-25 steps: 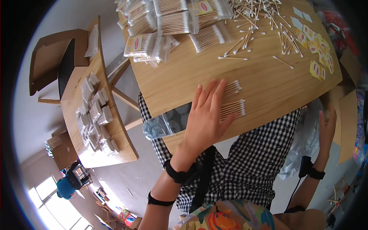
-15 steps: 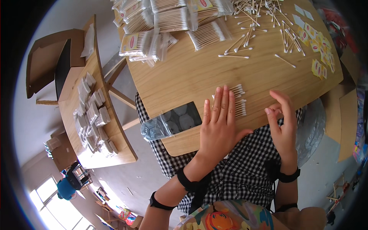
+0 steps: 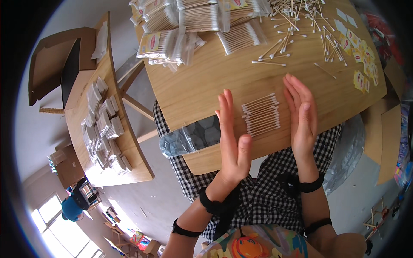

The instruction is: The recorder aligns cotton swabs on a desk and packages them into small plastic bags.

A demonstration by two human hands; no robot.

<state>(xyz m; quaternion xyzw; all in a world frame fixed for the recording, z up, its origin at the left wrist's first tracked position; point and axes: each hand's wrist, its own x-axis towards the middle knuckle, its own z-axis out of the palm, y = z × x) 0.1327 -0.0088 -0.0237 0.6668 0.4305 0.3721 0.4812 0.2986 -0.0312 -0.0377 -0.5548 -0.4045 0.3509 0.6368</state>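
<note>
A neat row of cotton swabs (image 3: 261,114) lies side by side near the table's front edge. On its left my left hand (image 3: 233,139) stands edge-on, fingers stretched out and thumb apart, holding nothing. Along the swabs' right ends is my right hand (image 3: 303,118), also upright and open, its palm turned toward them. A small gap shows between each palm and the swab tips. Just left of my left hand, a dark patterned piece (image 3: 204,133) with a clear plastic bag (image 3: 174,142) over its left part lies across the table edge; my hand hides its right end.
Bagged swab packs (image 3: 200,18) are stacked at the far left of the table (image 3: 193,92). Loose swabs (image 3: 297,17) are heaped at the far middle, with yellow-and-white cards (image 3: 365,60) to their right. A side table (image 3: 133,159) holds more packs (image 3: 103,124) and an open cardboard box (image 3: 84,51).
My left hand has lifted off the row of swabs and turned edge-on to its left. My right hand has moved left to the row's right side, fingers straightened.
</note>
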